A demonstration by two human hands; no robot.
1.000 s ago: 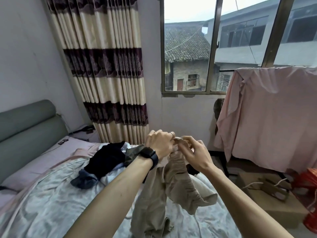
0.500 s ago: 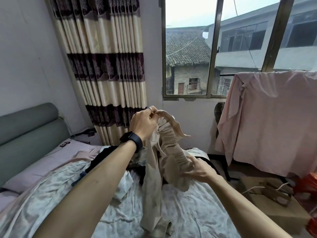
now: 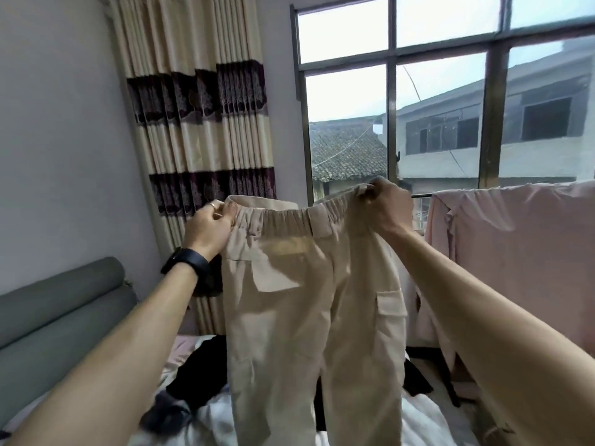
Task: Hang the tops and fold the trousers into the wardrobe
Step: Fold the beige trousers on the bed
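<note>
Holding the beige cotton cargo trousers (image 3: 309,300) only by the elastic waistband, the left hand (image 3: 209,226) and right hand (image 3: 383,207) each pinch one end. A slack pinch could, I judge, drop them onto the heap of dark clothes (image 3: 199,368) on the white-sheeted bed (image 3: 421,421). They hang above the bed, spread flat, legs straight down, flap pockets showing, lightly creased.

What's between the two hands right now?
Head view: the elastic waistband of the beige trousers stretches between the left hand and right hand, each gripping an end.
</note>
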